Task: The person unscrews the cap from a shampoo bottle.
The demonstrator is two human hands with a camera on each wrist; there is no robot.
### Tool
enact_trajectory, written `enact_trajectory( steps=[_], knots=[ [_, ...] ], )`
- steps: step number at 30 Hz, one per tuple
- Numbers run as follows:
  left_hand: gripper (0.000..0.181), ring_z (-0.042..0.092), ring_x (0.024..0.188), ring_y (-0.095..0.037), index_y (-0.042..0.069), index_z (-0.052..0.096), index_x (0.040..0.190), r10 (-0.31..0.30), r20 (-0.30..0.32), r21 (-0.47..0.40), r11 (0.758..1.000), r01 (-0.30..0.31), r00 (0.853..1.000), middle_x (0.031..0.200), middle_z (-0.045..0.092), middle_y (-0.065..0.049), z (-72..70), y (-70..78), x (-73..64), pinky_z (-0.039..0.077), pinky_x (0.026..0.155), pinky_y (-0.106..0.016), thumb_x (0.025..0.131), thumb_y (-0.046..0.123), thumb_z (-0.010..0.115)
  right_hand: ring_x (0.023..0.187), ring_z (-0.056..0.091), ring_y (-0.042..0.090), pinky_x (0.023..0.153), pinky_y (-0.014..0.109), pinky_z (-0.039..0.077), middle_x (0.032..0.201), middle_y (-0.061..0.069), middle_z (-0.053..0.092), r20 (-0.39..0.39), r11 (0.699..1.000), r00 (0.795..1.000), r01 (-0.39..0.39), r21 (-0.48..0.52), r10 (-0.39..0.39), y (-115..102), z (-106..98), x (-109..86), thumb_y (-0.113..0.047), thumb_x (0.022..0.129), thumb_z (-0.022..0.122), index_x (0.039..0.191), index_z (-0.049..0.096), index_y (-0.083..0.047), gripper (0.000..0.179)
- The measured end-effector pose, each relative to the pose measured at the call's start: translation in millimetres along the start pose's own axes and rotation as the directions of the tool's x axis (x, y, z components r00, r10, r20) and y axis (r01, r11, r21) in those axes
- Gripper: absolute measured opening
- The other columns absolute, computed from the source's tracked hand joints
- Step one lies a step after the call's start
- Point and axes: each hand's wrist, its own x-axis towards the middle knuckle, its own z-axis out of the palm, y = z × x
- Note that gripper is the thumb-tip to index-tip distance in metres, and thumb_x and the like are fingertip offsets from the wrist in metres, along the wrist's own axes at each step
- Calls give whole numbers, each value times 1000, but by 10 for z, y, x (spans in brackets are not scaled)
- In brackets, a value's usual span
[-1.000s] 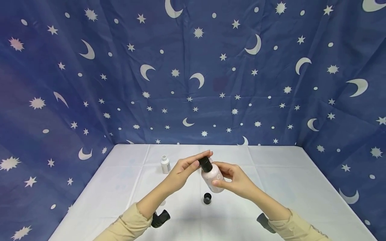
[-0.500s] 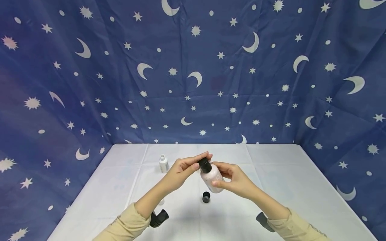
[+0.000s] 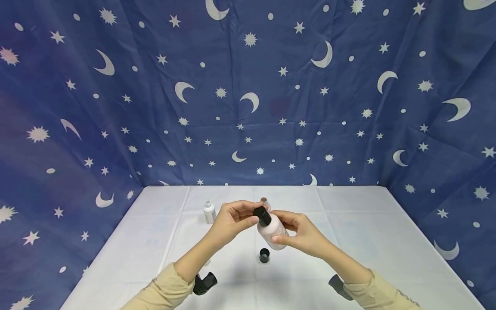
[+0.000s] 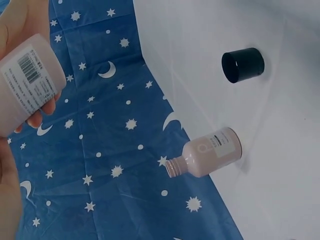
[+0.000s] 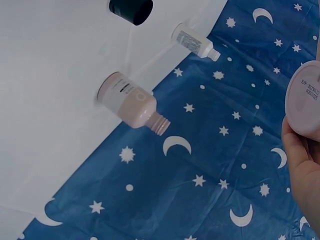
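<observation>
My right hand [image 3: 304, 232] grips a pale pink bottle [image 3: 273, 232] around its body and holds it tilted above the table, black cap [image 3: 262, 216] up and to the left. My left hand [image 3: 232, 221] is at that cap, thumb on one side and bent fingers on the other, pinching it. The left wrist view shows the held bottle's barcode label [image 4: 31, 75]; its printed base [image 5: 305, 102] faces the right wrist view. Behind the hands stands a second, uncapped pink bottle [image 4: 212, 152], mostly hidden in the head view.
A loose black cap [image 3: 264, 255] lies on the white table [image 3: 368, 241] below the held bottle. An uncapped small white bottle [image 3: 209, 212] stands at the back left. A small white thing [image 3: 207, 262] is partly hidden by my left forearm. A blue patterned curtain [image 3: 248, 107] surrounds the table.
My left fingers, stretched flat over the cap's top before, have bent and drawn down around the cap. The open bottle neck behind has come into sight. The right hand keeps its hold.
</observation>
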Motion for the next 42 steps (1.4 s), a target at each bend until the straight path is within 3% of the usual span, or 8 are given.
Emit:
enact_trajectory(
  steps=[4,9,16,22,26,32,39,42],
  knots=[
    [59,64,93,-2,-17,54,104,13,-40,-12,1000,-14,999,105,67,12,13,-29,-7,54,83,-17,80,32,74,107,59,1,91,14,48,124,25,59,-3,1000,1000,0,1,0,-13,11,13,-10,83,71,124,53,10,49],
    [39,62,89,-2,4,58,94,34,-86,-1,999,-35,996,98,65,13,37,-59,11,52,82,-15,77,35,76,107,59,2,91,14,48,124,25,58,-3,1000,1000,-4,-6,4,-24,11,39,-11,83,71,125,53,10,50],
    [65,60,89,-2,-16,48,96,46,-151,8,999,-46,987,94,64,12,80,-64,13,51,83,-15,75,38,77,108,60,4,93,20,50,125,26,58,6,1000,1000,-3,12,3,-15,18,58,-12,84,71,126,52,11,51],
    [65,59,87,-2,-18,47,95,30,-163,-8,999,-32,986,92,62,12,68,-76,-23,51,83,-15,75,35,78,108,60,5,94,26,51,126,26,57,23,1000,1000,-4,13,4,0,51,64,-14,85,70,127,51,11,52],
    [67,58,90,-2,-17,45,101,23,-138,-5,1000,-24,990,95,60,11,22,-77,-36,50,84,-15,75,35,79,108,60,5,93,25,51,126,26,58,25,1000,1000,-5,21,5,-8,75,73,-13,85,70,127,51,11,52],
    [76,56,106,-5,-11,42,127,49,-70,14,999,-48,996,115,58,7,-22,-23,-51,49,93,-17,75,30,79,110,62,15,94,28,52,126,26,58,14,1000,1000,-18,0,18,-7,78,64,-13,85,70,127,51,12,52],
    [62,54,120,-4,-8,39,137,60,19,49,997,-61,998,134,47,-31,-93,33,-30,45,101,-21,88,21,66,109,61,7,92,19,50,124,27,58,10,1000,1000,-12,-4,12,16,42,42,-11,85,69,127,50,12,51],
    [52,51,125,-7,-7,40,138,56,79,115,991,-65,995,138,44,-30,-139,53,-54,43,104,-24,96,18,56,108,60,2,91,15,48,124,27,58,12,1000,1000,-4,16,4,31,42,42,-11,86,69,127,50,12,51]
  ],
)
